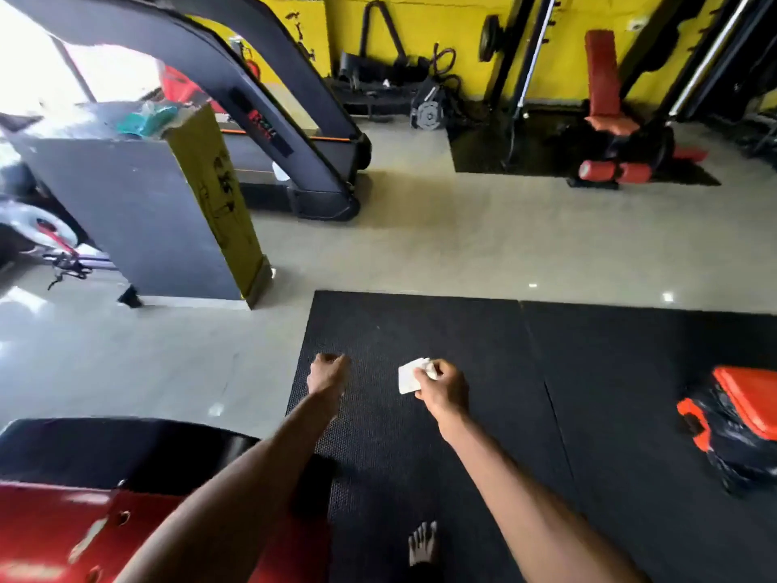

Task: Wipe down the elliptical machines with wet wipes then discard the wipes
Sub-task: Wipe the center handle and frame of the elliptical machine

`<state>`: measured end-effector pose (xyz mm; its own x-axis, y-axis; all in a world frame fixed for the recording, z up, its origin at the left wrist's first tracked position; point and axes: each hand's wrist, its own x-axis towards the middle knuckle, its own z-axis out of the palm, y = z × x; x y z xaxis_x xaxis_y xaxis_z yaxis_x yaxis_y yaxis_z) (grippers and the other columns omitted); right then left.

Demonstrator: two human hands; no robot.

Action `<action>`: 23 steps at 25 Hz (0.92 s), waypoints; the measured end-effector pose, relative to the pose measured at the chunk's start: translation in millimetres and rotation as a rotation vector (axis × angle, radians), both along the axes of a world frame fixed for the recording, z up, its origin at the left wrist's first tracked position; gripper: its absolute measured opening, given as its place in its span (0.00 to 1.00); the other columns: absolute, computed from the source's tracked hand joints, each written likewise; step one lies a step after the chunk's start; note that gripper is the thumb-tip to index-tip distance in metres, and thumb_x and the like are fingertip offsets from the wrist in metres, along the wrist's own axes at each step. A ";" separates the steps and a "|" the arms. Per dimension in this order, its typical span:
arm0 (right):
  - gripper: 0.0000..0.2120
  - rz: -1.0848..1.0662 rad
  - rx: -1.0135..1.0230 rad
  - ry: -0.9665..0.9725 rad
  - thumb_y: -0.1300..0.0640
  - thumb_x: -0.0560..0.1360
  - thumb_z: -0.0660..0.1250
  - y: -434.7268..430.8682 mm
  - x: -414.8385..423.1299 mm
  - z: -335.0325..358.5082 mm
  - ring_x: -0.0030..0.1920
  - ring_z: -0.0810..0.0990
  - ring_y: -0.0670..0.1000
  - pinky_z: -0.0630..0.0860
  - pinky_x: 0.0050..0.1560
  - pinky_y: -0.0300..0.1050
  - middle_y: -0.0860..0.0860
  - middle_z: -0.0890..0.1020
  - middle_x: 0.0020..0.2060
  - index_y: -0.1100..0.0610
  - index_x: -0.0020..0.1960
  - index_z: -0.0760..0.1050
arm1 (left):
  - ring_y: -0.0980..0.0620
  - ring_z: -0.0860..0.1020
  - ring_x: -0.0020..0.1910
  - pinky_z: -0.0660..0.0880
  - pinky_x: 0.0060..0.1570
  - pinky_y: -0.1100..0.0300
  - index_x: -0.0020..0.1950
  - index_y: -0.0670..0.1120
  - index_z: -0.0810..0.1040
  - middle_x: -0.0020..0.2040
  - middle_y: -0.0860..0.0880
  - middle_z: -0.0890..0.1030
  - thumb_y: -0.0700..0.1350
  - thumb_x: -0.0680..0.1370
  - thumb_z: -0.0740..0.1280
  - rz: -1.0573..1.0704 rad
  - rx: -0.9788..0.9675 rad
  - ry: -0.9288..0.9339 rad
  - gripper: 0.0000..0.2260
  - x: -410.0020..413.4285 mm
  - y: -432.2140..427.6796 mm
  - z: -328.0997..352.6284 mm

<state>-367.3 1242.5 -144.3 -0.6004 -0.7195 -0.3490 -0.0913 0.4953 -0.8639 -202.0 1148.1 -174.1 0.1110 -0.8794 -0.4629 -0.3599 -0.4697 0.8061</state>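
Pinching wipe [408, 375]: right hand [442, 387] | left hand [329, 372] fisted, empty

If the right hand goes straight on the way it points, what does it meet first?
Nothing near: the right hand, pinching the wipe, points across the black mat toward the grey-yellow stand; depth unclear.

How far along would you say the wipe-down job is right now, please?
Done: unclear; the red and black machine shows no readable sign of wiping. In hand: the right hand pinches a white wipe above the black mat; the left hand is curled, apparently empty. Left: discarding that wipe.
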 end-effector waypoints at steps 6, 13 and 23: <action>0.06 0.416 -0.013 -0.011 0.55 0.74 0.71 -190.2 37.4 28.0 0.33 0.86 0.51 0.84 0.44 0.53 0.51 0.84 0.36 0.58 0.43 0.81 | 0.42 0.77 0.39 0.69 0.42 0.55 0.56 0.40 0.77 0.38 0.39 0.76 0.50 0.65 0.63 0.495 -0.030 0.154 0.23 55.3 -117.4 27.1; 0.14 0.969 -0.085 -0.008 0.46 0.73 0.72 -355.9 154.7 35.2 0.39 0.82 0.53 0.81 0.39 0.44 0.50 0.83 0.36 0.58 0.42 0.79 | 0.45 0.74 0.37 0.71 0.44 0.55 0.58 0.45 0.77 0.37 0.44 0.75 0.50 0.69 0.65 0.991 -0.121 0.125 0.20 163.3 -184.8 46.1; 0.10 1.394 -0.169 -0.060 0.51 0.69 0.71 -530.9 355.4 78.7 0.43 0.84 0.56 0.82 0.47 0.52 0.52 0.85 0.37 0.58 0.41 0.79 | 0.46 0.73 0.40 0.71 0.36 0.58 0.44 0.46 0.76 0.42 0.44 0.75 0.40 0.78 0.60 1.487 -0.194 0.044 0.07 311.4 -271.4 95.9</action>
